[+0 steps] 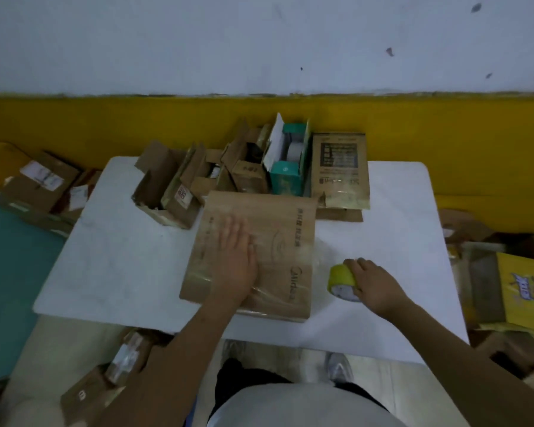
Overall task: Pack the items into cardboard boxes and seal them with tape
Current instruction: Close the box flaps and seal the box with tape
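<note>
Brown cardboard forms the 1 large flat box [259, 248] that lies in the middle of the white rectangular table [105, 257], close to its near edge. The left hand [235, 260] lies palm down on the top face of this box. Its fingers are straight and close together, so it presses the cardboard and grasps nothing. Glossy clear tape [204, 272] shines on the top face beside this hand.

The right hand [373, 283] is curled around 1 yellow roll of tape [342, 278], with the fingers over its rim. The roll seems to rest on the table, just to the right of the large box and not touching it.

Along the far edge of the table stands a row of smaller boxes. It has at least 4 open brown cardboard boxes [179, 192] with raised flaps; they overlap, so I cannot tell the exact number. Next comes 1 open teal-and-white carton [285, 177] with a white round object [295, 149] inside. At the right end is 1 closed brown box [339, 186] with a dark printed panel.

On the floor, several brown parcels [40, 183] lie at the left and 1 yellow printed box [524, 288] lies at the right.
</note>
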`<state>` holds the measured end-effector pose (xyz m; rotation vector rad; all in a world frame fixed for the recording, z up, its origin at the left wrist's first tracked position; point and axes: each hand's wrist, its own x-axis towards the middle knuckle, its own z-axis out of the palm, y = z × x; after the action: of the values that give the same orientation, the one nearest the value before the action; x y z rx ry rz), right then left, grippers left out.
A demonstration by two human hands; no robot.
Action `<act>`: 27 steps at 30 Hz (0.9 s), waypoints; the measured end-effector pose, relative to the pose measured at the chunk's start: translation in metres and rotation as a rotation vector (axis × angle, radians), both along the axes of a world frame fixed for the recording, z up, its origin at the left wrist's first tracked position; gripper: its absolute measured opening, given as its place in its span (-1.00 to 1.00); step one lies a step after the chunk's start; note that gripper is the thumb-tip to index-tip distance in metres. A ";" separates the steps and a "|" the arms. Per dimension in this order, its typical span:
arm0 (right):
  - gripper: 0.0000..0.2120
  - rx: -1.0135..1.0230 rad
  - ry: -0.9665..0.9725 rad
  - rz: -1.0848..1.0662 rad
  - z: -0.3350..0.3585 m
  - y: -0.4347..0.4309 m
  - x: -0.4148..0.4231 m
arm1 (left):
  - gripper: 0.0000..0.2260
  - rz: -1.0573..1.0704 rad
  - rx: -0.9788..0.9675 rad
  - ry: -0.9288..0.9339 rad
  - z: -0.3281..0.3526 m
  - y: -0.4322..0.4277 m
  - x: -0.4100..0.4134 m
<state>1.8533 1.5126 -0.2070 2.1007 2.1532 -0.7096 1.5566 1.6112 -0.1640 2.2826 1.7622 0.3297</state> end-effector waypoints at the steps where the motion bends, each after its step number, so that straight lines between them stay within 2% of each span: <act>1: -0.41 -0.022 -0.057 0.043 -0.008 0.003 -0.004 | -0.49 -0.063 -0.051 -0.004 -0.001 -0.005 0.013; 4: -0.30 -0.071 -0.072 0.099 -0.017 0.011 -0.020 | -0.46 -0.156 -0.150 0.070 -0.012 -0.012 0.024; 7: -0.33 -0.057 0.152 0.029 -0.009 0.024 -0.032 | -0.45 0.027 -0.115 0.074 -0.015 -0.001 -0.003; 9: -0.38 -0.031 0.413 -0.146 0.004 0.032 -0.044 | -0.42 0.280 -0.125 0.045 -0.015 0.008 -0.033; 11: -0.38 -0.049 0.636 -0.381 0.022 0.040 -0.069 | -0.38 0.505 -0.252 -0.076 -0.015 0.018 -0.059; 13: -0.34 -0.034 0.815 -0.557 0.039 0.044 -0.102 | -0.46 0.525 -0.313 -0.100 -0.016 0.026 -0.070; 15: -0.30 -0.001 0.947 -0.677 0.048 0.047 -0.127 | -0.55 0.489 -0.278 -0.084 -0.015 0.030 -0.073; 17: -0.32 -0.015 1.055 -0.793 0.056 0.048 -0.133 | -0.55 0.507 -0.266 -0.113 -0.014 0.031 -0.075; 21: -0.45 0.029 1.126 -0.892 0.081 0.045 -0.123 | -0.49 0.487 -0.298 -0.233 -0.023 0.031 -0.076; 25: -0.41 0.037 1.111 -0.738 0.123 0.059 -0.135 | -0.45 0.457 -0.476 -0.368 -0.032 0.038 -0.074; 27: -0.41 -0.013 1.039 -0.645 0.140 0.072 -0.148 | -0.52 0.477 -0.537 -0.393 -0.029 0.047 -0.070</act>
<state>1.7052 1.5851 -0.0671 2.7889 1.5980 -2.2619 1.4862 1.6585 -0.1932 1.3237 1.8718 0.3103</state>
